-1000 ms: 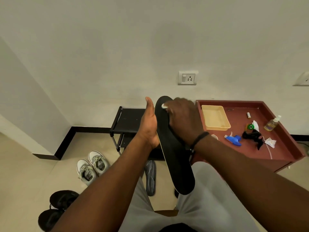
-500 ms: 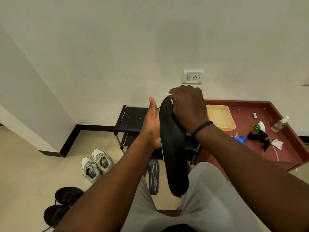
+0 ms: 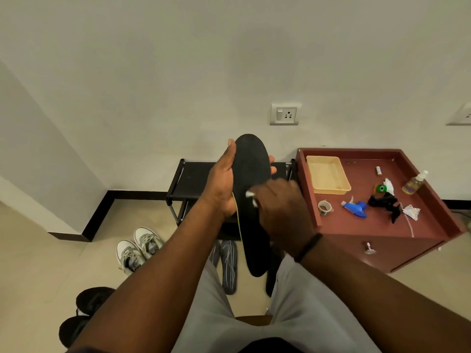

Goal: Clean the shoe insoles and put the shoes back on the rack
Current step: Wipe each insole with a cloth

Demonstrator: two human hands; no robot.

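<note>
A red-brown surface [image 3: 377, 225] with a raised rim stands to the right of the right hand [image 3: 279, 210], against the white wall [image 3: 178, 72]. On it, nearest that hand, lies a tape roll [image 3: 325, 207], with a shallow yellow tray [image 3: 327, 178] beyond it. Farther right lie a blue spray nozzle [image 3: 355, 207], a black tangled object [image 3: 384, 203], a green-capped item [image 3: 381, 188], a crumpled white paper [image 3: 411, 212] and a small bottle of yellowish liquid [image 3: 414, 183]. A metal knob [image 3: 368, 247] sits on its front. Above the hands, a wall socket [image 3: 285, 114] is mounted; another [image 3: 462, 114] shows at the right edge.
</note>
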